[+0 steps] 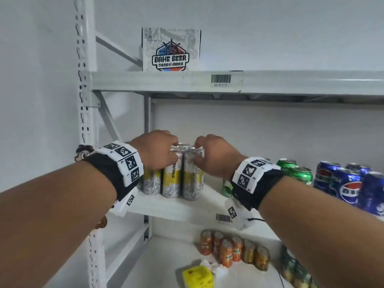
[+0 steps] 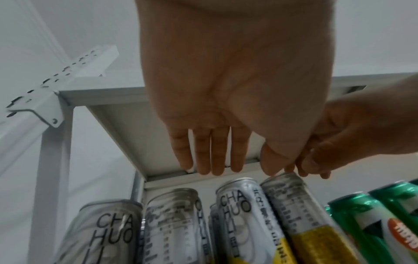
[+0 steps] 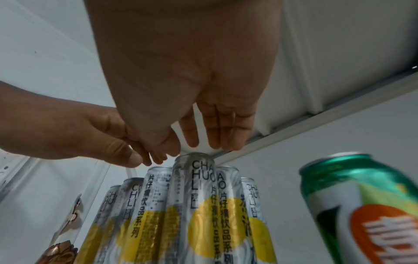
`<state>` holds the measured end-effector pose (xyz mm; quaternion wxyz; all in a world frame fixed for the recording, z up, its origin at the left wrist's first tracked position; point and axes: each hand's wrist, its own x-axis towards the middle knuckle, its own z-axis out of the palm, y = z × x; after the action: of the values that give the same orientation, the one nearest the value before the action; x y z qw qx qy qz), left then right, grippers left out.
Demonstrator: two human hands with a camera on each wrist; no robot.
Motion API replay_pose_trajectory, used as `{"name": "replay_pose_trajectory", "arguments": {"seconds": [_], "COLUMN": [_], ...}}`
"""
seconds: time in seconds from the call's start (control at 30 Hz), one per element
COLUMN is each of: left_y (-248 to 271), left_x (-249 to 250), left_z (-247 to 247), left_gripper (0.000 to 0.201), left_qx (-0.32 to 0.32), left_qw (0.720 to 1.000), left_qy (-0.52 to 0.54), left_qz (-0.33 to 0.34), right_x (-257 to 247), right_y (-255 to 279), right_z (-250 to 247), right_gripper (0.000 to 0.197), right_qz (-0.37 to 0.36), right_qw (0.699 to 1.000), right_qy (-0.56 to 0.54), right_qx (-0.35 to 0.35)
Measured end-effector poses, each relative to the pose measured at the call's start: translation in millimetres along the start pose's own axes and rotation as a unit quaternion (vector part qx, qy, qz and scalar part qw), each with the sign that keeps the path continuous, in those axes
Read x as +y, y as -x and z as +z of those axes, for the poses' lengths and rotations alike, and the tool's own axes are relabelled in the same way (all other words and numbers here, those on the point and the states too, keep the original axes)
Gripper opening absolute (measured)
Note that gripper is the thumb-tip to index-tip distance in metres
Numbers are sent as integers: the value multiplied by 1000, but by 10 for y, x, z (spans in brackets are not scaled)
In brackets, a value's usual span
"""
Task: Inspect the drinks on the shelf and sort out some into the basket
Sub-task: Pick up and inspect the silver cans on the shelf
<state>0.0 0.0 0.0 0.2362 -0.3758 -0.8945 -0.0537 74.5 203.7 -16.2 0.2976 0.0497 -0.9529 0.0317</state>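
Several tall silver-and-yellow cans [image 1: 172, 181] stand packed together at the left end of the middle shelf [image 1: 176, 210]. Both hands hover over their tops. My left hand [image 1: 158, 148] has straight fingers [image 2: 217, 157] pointing down, and its thumb tip touches the rim of one can [image 2: 282, 196]. My right hand [image 1: 209, 154] sits just beside it, its fingers [image 3: 217, 135] touching the top of the front can [image 3: 196, 187]. Neither hand is wrapped around a can body. No basket is in view.
Green cans [image 1: 295, 169] and blue Pepsi cans [image 1: 349, 183] stand further right on the same shelf. A beer carton [image 1: 171, 50] sits on the top shelf. Orange cans [image 1: 232, 250] and a yellow packet [image 1: 198, 275] lie on the lower shelf. The perforated upright [image 1: 84, 121] is at the left.
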Motion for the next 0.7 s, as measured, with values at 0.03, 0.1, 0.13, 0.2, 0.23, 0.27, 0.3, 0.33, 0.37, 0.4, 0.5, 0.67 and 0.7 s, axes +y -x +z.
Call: {"name": "replay_pose_trajectory", "arguments": {"seconds": [0.03,0.1,0.13,0.2,0.23,0.27,0.3,0.33,0.37,0.4,0.5,0.67,0.7], "left_y": [-39,-76,-45,-63,-79,-59,-72,-67,-62,-47,4,96,105], "left_x": [-37,-93,-67,-89,-106,-88,-101,-95,-103,-85,-12,335,429], "left_z": [35,100,107,151,175,157,175,169,176,155,111,62,89], "left_gripper": [46,31,20,11,12,13,17,25,32,37,39,54,53], "left_qx": [-10,-34,-49,-46,-38,-39,-29,-24,-11,2,44,-30,-42], "left_qw": [1000,999,999,999,999,999,999,1000,1000,1000,998,998,997], "left_qy": [1,12,14,20,24,18,15,11,14,17,34,24,30], "left_qz": [0,4,-1,-2,3,-6,-1,-4,5,9,39,44,50], "right_x": [6,2,-20,-19,6,12,25,22,25,30,46,93,101], "right_y": [-80,-165,-167,-202,-210,-206,-207,-202,-195,-184,-106,188,280], "right_z": [46,106,136,220,258,276,297,301,309,299,234,-14,-78], "right_gripper": [36,34,30,26,28,32,36,38,36,34,30,23,22], "right_qz": [-10,-27,-34,-50,-50,-43,-36,-30,-29,-23,0,28,36], "right_qw": [1000,999,999,998,998,998,998,998,999,999,999,999,999], "right_qy": [-6,-5,-3,-5,-10,-14,-20,-21,-25,-29,-29,-25,-20], "right_qx": [-5,-18,-35,-49,-49,-50,-45,-41,-35,-29,-28,-9,-1]}}
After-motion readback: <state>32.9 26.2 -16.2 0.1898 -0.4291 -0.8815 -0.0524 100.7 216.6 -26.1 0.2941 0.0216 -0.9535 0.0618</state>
